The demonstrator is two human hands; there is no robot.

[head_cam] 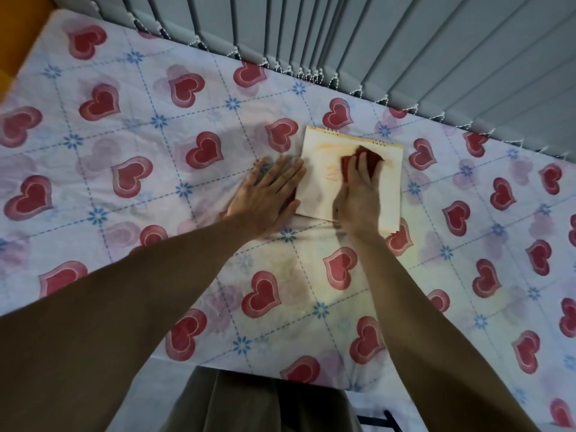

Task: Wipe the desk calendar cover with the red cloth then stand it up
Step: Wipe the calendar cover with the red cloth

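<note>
Off to the left there is only the heart-patterned sheet (pixel 124 188) spread over the surface. Then comes the left hand (pixel 268 194), lying flat with fingers spread and holding nothing, palm down on the sheet with its fingertips at the left edge of the desk calendar (pixel 318 188), as if bracing it. The calendar lies flat on the sheet, spiral binding on the far side, its pale cover facing up, near the grey vertical blinds (pixel 405 51) at the back. On that cover the right hand (pixel 358 194) presses the red cloth (pixel 361 159) down under its fingers; the cloth sits bunched in the upper middle of the cover, peeking out past the fingertips. To my eye the wiping is under way but I cannot say how much of the cover has been covered. Standing the calendar up is plainly not yet done, since it lies flat. Further right, only sheet again.
</note>
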